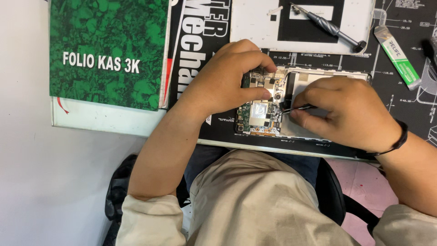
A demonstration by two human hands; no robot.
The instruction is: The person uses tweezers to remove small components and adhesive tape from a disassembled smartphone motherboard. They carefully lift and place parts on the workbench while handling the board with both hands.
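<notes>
An opened phone lies on a black work mat, its green circuit board and metal shields exposed. My left hand rests on the phone's upper left part, thumb and fingers pressing on the board. My right hand pinches dark tweezers, whose tips touch the board near the phone's middle. A black band circles my right wrist.
The phone's white back cover lies above it on the mat, with a grey screwdriver on top. A green-and-white tube lies at the right. A green hardcover book sits at the left. My lap and a black chair are below.
</notes>
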